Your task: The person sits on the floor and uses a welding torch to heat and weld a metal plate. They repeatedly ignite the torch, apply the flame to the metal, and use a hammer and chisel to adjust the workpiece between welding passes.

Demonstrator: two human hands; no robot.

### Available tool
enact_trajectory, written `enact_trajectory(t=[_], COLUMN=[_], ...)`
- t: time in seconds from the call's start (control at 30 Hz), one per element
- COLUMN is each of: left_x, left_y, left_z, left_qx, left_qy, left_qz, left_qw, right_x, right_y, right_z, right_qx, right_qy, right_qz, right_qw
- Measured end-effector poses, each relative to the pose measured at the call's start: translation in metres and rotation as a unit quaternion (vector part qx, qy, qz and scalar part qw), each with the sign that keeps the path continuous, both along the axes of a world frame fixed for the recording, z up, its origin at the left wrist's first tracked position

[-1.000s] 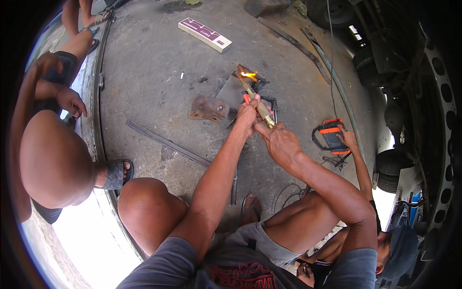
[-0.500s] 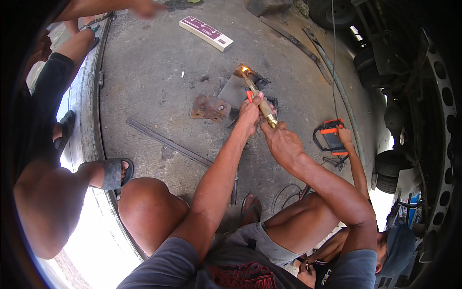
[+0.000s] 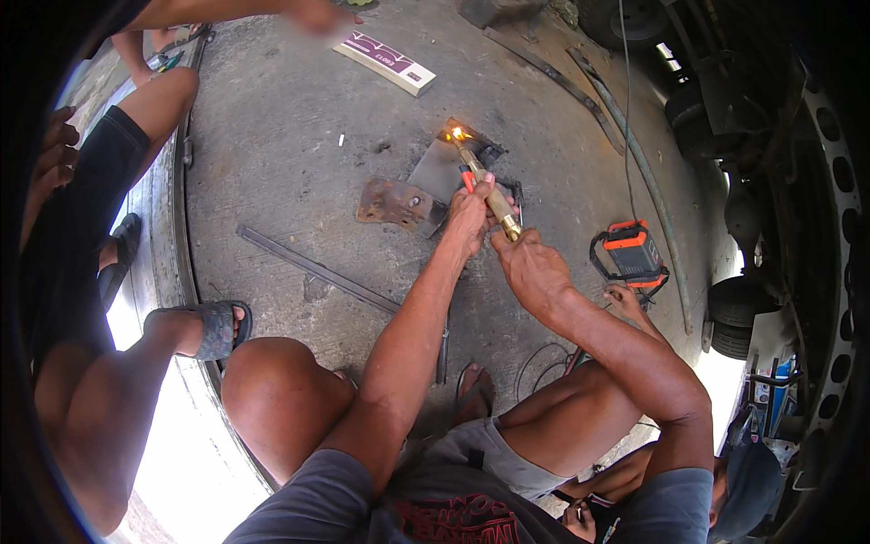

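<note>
A brass gas torch point(image 3: 496, 201) points away from me, slanting to the far left. My left hand point(image 3: 469, 216) is closed around its middle, close to a small red part. My right hand point(image 3: 533, 265) grips the rear end of the torch. At the tip, a bright orange-yellow glow point(image 3: 458, 135) meets the far edge of a flat grey metal plate point(image 3: 433, 170) lying on the concrete. Nearer me and to the left lies a rusty metal bracket point(image 3: 385, 201) with holes in it.
A purple-and-white box point(image 3: 385, 63) lies beyond the plate, near another person's blurred hand point(image 3: 317, 13). To the right stands an orange-and-black portable machine point(image 3: 633, 254), with another hand point(image 3: 623, 297) below it. A long metal bar point(image 3: 313, 266) crosses the floor. A hose point(image 3: 639, 172) runs along the right.
At the right, the other person's hand has let go of the machine and drawn back toward me. The far-left person's hand has moved right, toward the box. The glow looks brighter; my hands stay put.
</note>
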State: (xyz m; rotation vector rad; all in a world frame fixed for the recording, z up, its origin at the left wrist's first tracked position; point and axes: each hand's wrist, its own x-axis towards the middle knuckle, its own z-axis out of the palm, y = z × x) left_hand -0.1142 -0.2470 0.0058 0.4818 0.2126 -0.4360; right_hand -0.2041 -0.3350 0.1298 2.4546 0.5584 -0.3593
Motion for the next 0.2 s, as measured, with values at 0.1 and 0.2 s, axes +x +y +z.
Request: enact_trajectory(t=[0.1,0.2], left_x=[-0.0004,-0.0002], left_y=[0.0003,-0.0002], left_z=[0.0003,0.0003], left_qx=[-0.002,-0.006], left_qy=[0.001,0.002], left_qz=[0.000,0.002], left_qw=[1.000,1.000], right_x=[-0.0008,0.0003], right_y=[0.0029,0.0017], right_z=[0.0034,0.0021], right_qx=[-0.015,-0.009], right_qy=[-0.001,0.009], right_qz=[0.008,-0.006], right_qw=[1.000,1.000])
